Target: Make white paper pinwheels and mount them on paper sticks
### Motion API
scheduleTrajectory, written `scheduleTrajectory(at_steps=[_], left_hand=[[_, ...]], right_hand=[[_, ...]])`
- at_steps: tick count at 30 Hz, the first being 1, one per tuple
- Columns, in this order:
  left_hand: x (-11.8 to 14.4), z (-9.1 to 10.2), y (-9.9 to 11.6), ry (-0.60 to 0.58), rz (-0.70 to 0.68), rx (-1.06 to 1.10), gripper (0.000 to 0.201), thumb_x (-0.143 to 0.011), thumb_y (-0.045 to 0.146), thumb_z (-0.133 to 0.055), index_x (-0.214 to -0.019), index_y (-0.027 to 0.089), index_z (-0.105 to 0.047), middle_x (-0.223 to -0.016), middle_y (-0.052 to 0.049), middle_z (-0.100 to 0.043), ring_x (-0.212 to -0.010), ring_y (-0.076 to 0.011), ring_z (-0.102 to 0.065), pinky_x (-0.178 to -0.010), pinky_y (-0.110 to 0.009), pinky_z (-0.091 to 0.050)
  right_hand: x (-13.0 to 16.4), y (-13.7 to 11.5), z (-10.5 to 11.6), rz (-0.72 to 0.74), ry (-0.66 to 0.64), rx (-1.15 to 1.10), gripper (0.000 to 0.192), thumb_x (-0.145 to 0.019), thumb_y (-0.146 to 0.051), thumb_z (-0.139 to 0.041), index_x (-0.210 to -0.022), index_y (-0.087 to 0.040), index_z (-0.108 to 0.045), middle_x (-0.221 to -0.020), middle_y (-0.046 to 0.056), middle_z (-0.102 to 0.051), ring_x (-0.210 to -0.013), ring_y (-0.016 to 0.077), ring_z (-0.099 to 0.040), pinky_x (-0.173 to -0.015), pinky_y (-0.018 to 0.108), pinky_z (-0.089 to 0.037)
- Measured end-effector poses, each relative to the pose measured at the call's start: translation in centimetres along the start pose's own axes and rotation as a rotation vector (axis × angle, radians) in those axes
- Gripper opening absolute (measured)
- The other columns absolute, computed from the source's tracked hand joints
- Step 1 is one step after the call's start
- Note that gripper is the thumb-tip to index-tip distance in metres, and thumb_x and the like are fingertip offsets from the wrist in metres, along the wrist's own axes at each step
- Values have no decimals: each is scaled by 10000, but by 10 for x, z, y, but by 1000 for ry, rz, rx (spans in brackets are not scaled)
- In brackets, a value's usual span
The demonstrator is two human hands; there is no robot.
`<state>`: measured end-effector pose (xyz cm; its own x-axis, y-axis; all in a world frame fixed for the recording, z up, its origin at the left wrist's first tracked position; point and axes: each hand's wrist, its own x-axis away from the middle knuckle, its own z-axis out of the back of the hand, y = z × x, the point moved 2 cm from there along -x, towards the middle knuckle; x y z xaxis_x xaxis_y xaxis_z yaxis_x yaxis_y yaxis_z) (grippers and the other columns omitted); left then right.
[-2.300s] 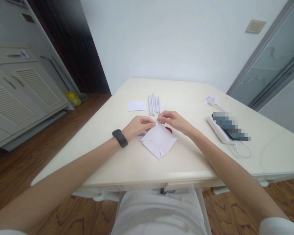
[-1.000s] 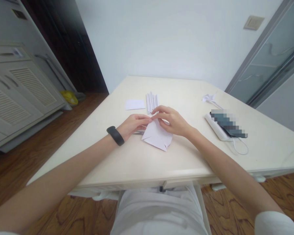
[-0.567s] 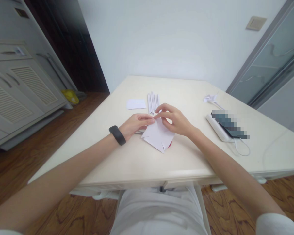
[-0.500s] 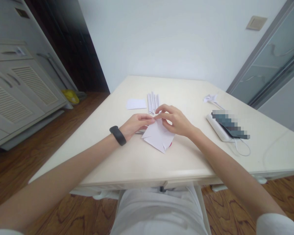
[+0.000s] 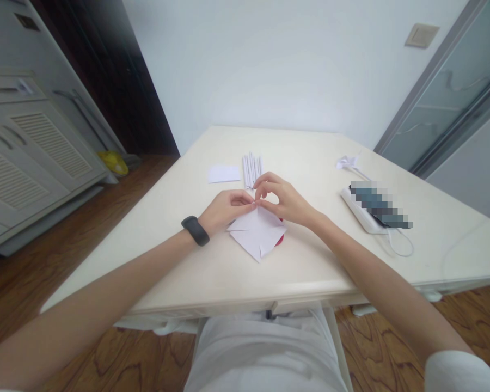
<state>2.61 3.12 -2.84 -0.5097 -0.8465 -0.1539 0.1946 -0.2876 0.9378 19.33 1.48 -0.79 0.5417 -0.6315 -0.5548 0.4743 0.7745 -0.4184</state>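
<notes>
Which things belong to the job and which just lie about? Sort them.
In the job:
slit paper square, held by left hand and right hand
probably rolled paper sticks, flat paper, stemmed paper shape
perhaps red item partly under square

Apparently lying about:
white block
dark pixelated object on it
white cable

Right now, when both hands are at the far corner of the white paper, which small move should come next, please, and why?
Perhaps the right hand should bend one half of that corner toward the middle while the left hand steadies the white paper. The fingertips meet there, and the left and near corners are slit but look unfolded.
</notes>
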Motion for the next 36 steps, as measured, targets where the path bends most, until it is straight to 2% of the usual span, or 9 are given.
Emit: scheduleTrajectory(at_steps=[4,8,21,27,31,36], left_hand=[[0,1,-1,12,-71,-131,246,-738,395,-611,-775,153,-629,-771,-40,-633,-734,-163,-582,-683,-284,-448],[-2,3,-2,36,-105,-166,255,-748,399,-597,-798,151,-630,-801,-47,-640,-760,-168,-588,-720,-296,-457],[0,4,1,120,-91,-172,280,-714,429,-614,-755,153,-636,-783,-52,-657,-755,-189,-597,-687,-294,-454],[0,4,-2,110,-106,-237,302,-711,458,-611,-764,162,-636,-785,-48,-660,-731,-181,-590,-645,-278,-437],[0,3,-1,91,-104,-273,286,-732,441,-592,-785,164,-644,-791,-49,-660,-737,-181,-587,-666,-285,-440],[1,2,1,92,-102,-281,286,-729,436,-598,-795,164,-653,-802,-53,-666,-754,-188,-590,-680,-288,-441]], right_hand=[[-1,2,-1,-61,-6,-49,49,-796,-185,-545,-769,-171,-583,-1038,56,-532,-794,131,-553,-777,315,-461],[-2,3,0,-71,11,-101,69,-796,-184,-541,-748,-165,-588,-1012,55,-540,-785,125,-555,-760,302,-472],[-3,4,1,-97,36,-158,74,-796,-192,-558,-747,-169,-610,-980,50,-549,-836,138,-559,-785,318,-472],[-3,5,0,-119,9,-170,68,-775,-223,-592,-753,-167,-622,-988,53,-548,-832,139,-555,-765,316,-471],[-3,8,-2,-130,6,-184,83,-778,-213,-585,-723,-155,-607,-985,51,-543,-779,119,-555,-735,299,-469],[-3,9,-3,-144,-7,-199,83,-777,-220,-582,-724,-161,-606,-978,47,-544,-813,128,-557,-748,307,-469]])
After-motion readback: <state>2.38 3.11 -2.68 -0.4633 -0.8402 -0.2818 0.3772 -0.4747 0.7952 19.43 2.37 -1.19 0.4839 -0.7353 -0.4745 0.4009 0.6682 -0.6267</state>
